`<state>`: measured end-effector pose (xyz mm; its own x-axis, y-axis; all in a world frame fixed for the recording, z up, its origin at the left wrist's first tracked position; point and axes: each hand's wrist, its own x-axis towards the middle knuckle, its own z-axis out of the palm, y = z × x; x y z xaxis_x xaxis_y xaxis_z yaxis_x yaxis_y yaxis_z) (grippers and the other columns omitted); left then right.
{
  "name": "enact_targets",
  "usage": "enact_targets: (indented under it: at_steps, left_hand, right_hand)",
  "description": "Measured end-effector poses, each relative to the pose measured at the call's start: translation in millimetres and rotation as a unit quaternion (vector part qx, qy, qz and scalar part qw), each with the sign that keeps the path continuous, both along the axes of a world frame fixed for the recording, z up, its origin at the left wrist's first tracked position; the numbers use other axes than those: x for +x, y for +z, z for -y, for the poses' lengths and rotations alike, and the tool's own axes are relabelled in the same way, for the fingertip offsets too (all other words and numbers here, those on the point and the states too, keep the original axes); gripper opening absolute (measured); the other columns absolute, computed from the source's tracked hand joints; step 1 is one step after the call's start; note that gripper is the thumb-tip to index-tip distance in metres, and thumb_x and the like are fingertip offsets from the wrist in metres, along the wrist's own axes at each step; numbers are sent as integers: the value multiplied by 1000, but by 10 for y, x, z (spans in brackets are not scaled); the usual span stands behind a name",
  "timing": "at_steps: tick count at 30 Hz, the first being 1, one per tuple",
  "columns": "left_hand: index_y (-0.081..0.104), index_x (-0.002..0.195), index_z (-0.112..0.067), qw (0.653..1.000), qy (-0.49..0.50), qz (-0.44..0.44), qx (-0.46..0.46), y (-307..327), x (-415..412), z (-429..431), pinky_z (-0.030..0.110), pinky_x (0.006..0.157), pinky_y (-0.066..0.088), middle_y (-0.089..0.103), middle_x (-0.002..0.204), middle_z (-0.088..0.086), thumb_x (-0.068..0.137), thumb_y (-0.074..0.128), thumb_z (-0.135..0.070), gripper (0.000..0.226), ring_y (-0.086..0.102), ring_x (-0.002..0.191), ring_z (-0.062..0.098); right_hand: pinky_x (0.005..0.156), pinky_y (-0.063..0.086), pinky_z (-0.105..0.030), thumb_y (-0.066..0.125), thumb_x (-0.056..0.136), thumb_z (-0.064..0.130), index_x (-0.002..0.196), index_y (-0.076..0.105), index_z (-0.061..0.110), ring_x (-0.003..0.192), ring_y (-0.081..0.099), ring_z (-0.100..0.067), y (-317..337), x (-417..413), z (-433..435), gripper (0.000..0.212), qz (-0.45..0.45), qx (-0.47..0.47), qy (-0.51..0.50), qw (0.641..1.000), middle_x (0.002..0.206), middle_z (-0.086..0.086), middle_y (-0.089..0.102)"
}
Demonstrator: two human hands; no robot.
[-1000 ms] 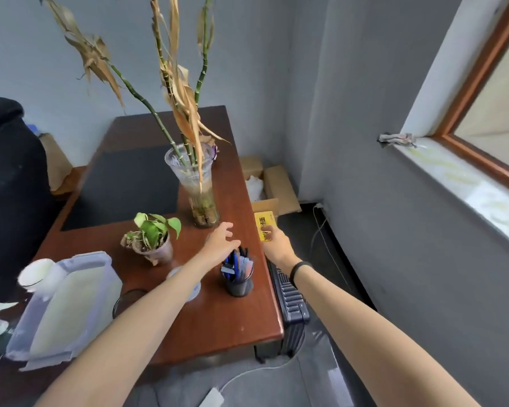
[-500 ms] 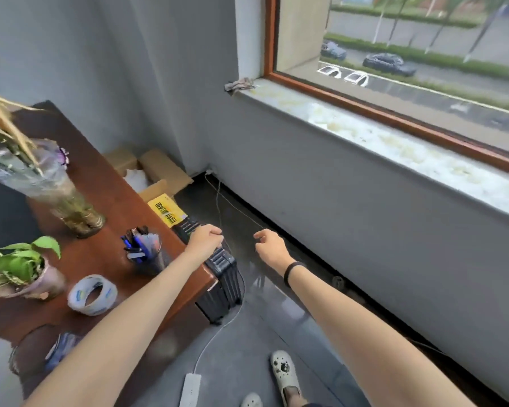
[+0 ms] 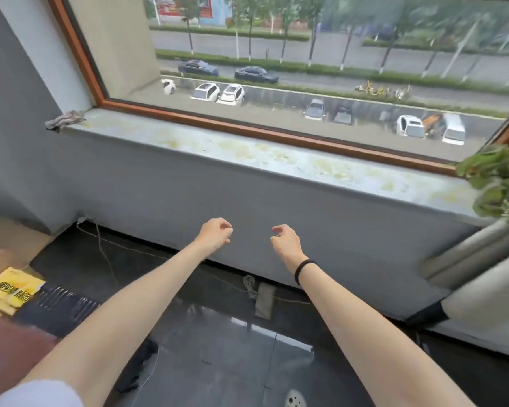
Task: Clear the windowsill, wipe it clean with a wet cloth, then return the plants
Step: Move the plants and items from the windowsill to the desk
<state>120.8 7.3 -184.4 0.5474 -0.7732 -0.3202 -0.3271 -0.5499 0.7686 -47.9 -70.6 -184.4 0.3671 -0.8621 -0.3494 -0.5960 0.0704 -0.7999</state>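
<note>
a: how far along is it?
b: early, i'd judge. the windowsill (image 3: pixel 247 154), above and beyond the fingers, shows yellowish stains along its length, so the wiping is left. one plant (image 3: pixel 497 183) is far right of the fingers at the sill's end, seemingly not yet cleared.
a: and the cloth?
b: one cloth (image 3: pixel 65 118), crumpled, up and far left of the fingers on the sill's corner.
a: hands?
b: two. left hand (image 3: pixel 215 235) and right hand (image 3: pixel 285 240) hover side by side below the sill, fingers loosely curled, holding nothing.

Stained windowsill (image 3: pixel 247 154), crumpled cloth (image 3: pixel 65 118) at its left end (plant (image 3: pixel 500 183) far right).
</note>
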Motion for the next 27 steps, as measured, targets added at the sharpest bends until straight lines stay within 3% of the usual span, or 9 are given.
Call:
enact_targets:
  at_steps: [3,10,14,17,20,23,27]
  left_hand:
    - [61,100,-11,998,-58,3,-11,13,-657,768,26,66,47,66,98,8,92,48,-14,16,65,79,18]
    - [60,109,-13,971,-235,4,-43,93,-2431,2105,25,73,45,64,105,2,95,46,-23,23,65,89,14]
    - [59,116,-11,953,-299,-2,-53,119,-2993,2582,31,86,50,65,109,4,95,47,-21,26,64,99,18]
    - [59,117,-9,943,-324,-20,-67,159,-3385,3028,35,84,51,66,108,7,94,48,-16,26,64,100,20]
    - [59,119,-6,931,-350,-28,-95,204,-3724,3407,36,86,50,65,112,10,94,50,-15,28,61,104,23]
    - [60,118,-4,921,-360,-22,-147,232,-4037,3801,36,89,49,65,113,11,93,50,-11,28,61,103,25]
    - [62,114,-3,908,-363,-29,-206,347,-4372,4234,36,92,47,66,112,11,93,50,-6,25,61,104,24]
  right_hand:
    - [83,35,-20,43,92,5,133,47,8,115,52,-22,108,-721,604,41,0,-14,-62,998,133,-11,50]
    - [80,35,-21,43,93,3,132,45,6,118,49,-25,249,-2129,1691,39,9,-29,-239,971,135,-13,47]
    - [84,35,-23,41,93,3,132,45,7,119,47,-24,302,-2540,1955,40,24,-64,-272,960,133,-12,48]
    - [86,32,-21,40,92,1,130,48,6,120,45,-25,391,-2849,2232,39,32,-122,-310,942,130,-14,50]
    - [85,31,-18,39,89,-2,124,52,5,116,47,-25,518,-3065,2495,37,35,-210,-353,911,124,-12,52]
    - [94,33,-20,43,85,-6,117,57,2,115,49,-26,659,-3271,2810,35,36,-300,-416,858,121,-12,53]
    - [99,16,-1,47,81,-9,118,57,-1,128,42,-27,789,-3530,3207,39,38,-379,-481,790,131,-16,49]
